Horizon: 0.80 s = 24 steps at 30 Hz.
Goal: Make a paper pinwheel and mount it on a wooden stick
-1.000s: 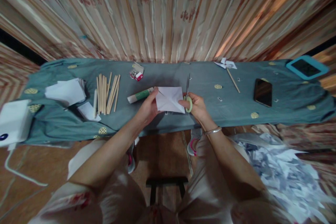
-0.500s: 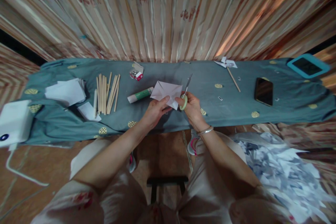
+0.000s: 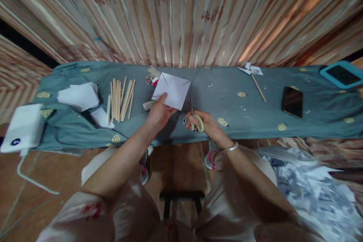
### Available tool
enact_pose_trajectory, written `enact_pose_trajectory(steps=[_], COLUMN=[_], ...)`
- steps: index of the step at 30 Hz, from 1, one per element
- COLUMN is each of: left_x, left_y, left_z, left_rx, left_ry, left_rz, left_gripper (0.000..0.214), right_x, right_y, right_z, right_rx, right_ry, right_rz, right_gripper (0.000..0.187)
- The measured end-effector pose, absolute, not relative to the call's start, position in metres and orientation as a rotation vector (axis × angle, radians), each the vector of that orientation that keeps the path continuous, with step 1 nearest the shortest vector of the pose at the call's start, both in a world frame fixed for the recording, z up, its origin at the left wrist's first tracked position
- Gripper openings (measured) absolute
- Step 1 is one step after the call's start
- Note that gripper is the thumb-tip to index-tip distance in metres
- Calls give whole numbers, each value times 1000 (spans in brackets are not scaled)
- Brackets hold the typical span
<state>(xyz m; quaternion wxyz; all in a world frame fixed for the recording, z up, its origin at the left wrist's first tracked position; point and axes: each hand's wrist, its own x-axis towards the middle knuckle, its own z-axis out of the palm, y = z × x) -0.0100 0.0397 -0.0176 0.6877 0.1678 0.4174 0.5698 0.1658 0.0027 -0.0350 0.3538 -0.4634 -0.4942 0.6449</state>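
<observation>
A square of white paper (image 3: 175, 90) with slits running in from its corners is pinched by my left hand (image 3: 159, 112) at the near edge, thumb on top. In my right hand (image 3: 205, 123) is a pair of scissors (image 3: 197, 122) with pale green handles, its blades pointing away from me beside the paper's right side, apart from it. Partly covered by the paper and my left hand lies a glue stick (image 3: 147, 106). A small red and white box (image 3: 153, 80) of shiny little pieces peeks out behind the paper's left corner.
Wooden sticks (image 3: 121, 100) and a stack of white paper (image 3: 78, 96) lie to the left, near a white device (image 3: 24, 126). Rightward are a paper pinwheel (image 3: 251, 69) on a stick, a phone (image 3: 292, 102) and a blue-framed tablet (image 3: 344, 74). Paper scraps (image 3: 317, 189) fill a bag below.
My left hand has lifted and turned the paper to the left, showing it flat. My right hand has let go of the paper and drawn back slightly with the scissors.
</observation>
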Motion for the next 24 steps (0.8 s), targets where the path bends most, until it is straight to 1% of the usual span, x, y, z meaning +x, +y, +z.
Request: enact_pose_trajectory(steps=[4,10,24], left_x=[-15,-13,-6], left_y=[42,40,36], left_z=[-15,-13,-14], left_rx=[385,380,350], left_ry=[934,919,930], left_rz=[1257,1248,1246], left_gripper=[26,32,29], right_x=[167,167,164], right_y=[-3,-2,-1], right_z=[-30,-32,-37], right_rx=[-1153,-1132,-1125], right_ry=[-1407,-1495,-1468], right_rz=[1822,1841,1804], right_gripper=[53,51,46])
